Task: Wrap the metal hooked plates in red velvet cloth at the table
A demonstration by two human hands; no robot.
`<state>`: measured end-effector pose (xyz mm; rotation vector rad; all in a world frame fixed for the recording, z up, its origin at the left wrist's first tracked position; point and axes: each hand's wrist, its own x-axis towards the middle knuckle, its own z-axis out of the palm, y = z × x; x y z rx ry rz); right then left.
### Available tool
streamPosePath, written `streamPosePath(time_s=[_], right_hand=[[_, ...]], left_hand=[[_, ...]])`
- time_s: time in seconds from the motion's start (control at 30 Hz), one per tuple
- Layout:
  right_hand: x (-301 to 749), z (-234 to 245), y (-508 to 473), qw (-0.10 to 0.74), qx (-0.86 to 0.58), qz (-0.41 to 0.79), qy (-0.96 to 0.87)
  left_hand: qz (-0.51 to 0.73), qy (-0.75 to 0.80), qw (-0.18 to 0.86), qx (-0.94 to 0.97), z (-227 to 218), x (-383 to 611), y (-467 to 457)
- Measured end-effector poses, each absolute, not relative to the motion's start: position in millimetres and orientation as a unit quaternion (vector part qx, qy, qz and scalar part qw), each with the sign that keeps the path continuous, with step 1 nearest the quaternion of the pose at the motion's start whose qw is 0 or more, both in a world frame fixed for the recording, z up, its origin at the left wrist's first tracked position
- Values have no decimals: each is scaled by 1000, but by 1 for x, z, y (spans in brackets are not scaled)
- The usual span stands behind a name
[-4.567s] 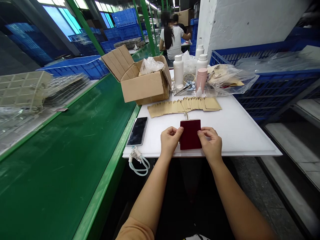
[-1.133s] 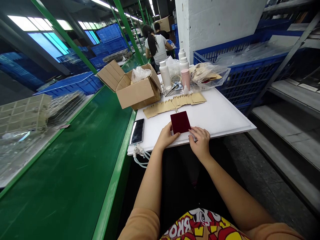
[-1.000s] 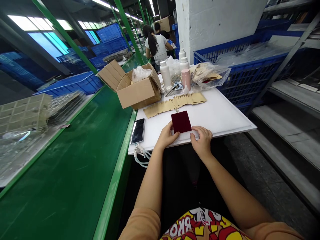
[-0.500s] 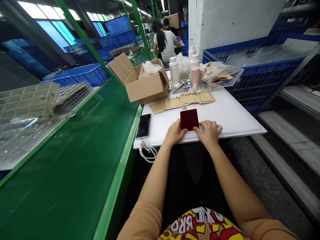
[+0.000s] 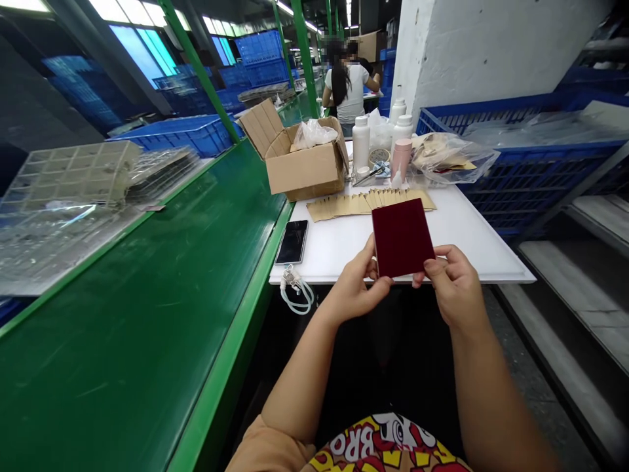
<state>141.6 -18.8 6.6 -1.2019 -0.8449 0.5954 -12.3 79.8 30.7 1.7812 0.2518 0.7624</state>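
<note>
Left hand (image 5: 356, 290) and right hand (image 5: 458, 290), half closed, hold 1 dark red square (image 5: 403, 237); pressure should be gentle, at its edges.

The dark red square (image 5: 403, 237) hides some of the left fingers (image 5: 367, 252) (and part of the tan packets (image 5: 344, 206)).
</note>
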Motion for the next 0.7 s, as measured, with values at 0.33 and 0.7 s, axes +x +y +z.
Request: streamPosePath(time_s=[0.33, 0.7], right_hand=[[112, 21, -52, 738, -474, 338, -342], [105, 18, -60, 725, -422, 402, -366]], left_hand=[[441, 164, 564, 679, 41, -8, 31], [443, 183, 610, 631, 40, -14, 8]])
